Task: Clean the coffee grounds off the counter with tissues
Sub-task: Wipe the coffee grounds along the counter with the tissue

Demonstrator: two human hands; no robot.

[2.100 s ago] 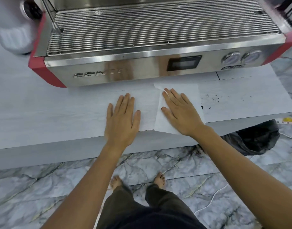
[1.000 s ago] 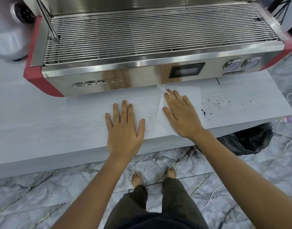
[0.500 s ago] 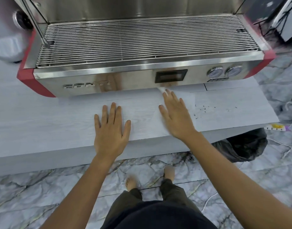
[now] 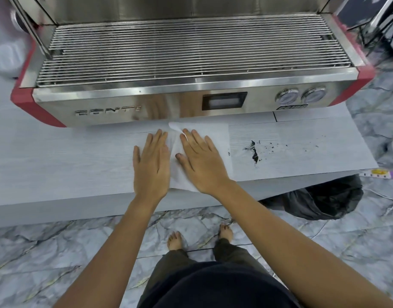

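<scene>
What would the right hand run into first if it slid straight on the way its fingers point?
Probably the steel front panel of the espresso machine: the right hand lies flat on the tissue, fingers pointing toward it.

head view looks down, close overhead.

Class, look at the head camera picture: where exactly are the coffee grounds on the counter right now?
The coffee grounds lie on the counter right of centre, just beyond the tissue under the right hand, in front of the machine's gauges.

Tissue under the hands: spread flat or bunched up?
Spread flat. The tissue lies as one open sheet on the counter, right hand pressing it, only its far-left corner curled.
</scene>
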